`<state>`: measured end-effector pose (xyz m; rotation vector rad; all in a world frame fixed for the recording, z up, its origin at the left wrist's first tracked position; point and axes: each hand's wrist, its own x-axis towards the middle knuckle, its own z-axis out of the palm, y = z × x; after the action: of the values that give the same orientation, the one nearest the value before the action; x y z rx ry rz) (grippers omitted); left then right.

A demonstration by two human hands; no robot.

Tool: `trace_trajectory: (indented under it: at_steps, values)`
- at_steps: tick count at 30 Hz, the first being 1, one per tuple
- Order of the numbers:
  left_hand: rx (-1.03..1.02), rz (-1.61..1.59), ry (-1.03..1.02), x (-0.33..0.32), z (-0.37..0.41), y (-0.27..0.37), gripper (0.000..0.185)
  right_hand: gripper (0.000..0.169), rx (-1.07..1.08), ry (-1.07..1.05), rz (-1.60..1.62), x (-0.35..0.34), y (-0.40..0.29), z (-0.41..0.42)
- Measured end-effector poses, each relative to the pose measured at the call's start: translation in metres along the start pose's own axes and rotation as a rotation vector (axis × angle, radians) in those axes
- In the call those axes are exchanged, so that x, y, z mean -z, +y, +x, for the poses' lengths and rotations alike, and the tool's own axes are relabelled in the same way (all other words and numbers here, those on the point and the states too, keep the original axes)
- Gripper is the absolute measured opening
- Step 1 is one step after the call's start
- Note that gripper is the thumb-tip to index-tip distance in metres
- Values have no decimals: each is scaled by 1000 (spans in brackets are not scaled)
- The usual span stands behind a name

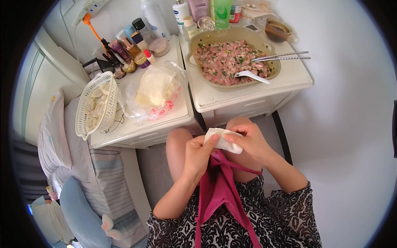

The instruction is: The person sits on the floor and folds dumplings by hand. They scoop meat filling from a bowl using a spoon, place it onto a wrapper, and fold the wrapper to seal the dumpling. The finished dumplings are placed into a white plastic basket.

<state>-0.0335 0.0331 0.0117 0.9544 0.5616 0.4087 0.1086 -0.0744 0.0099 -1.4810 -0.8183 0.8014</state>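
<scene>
Above my knees, a folded white dough wrapper (222,143) is pinched between both hands. My left hand (200,152) grips its left end, thumb on top. On the other end, the thumb and fingers of my right hand (249,139) press the upper edge. Whether filling lies inside the fold is hidden. Ahead, a beige basin (195,66) holds minced meat (225,63) with chopped greens. A white spoon (252,76) and metal chopsticks (282,57) rest in it. Left of that, a stack of wrappers (156,83) sits in an open plastic bag (130,102).
A white slotted basket (81,116) with several folded dumplings (97,107) stands at the left cabinet's edge. Cosmetic bottles (127,46) crowd behind it. A brown glass cup (278,30) stands back right. A bed (108,173) lies left, a white wall (341,124) right.
</scene>
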Motion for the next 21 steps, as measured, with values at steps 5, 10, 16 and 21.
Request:
trace_trajectory:
  at_steps: [5,10,16,21]
  values:
    - [32,52,1,-2,0,5,19,21,-52,-84,-54,5,0,-1]
    - [9,131,-19,1,0,5,18,20,-79,-190,-25,9,-10,2]
    - [59,90,11,-6,-2,12,15,12,-58,-225,127,15,-14,9]
    - [86,61,1,-7,-5,18,14,15,-123,-256,186,18,-27,11]
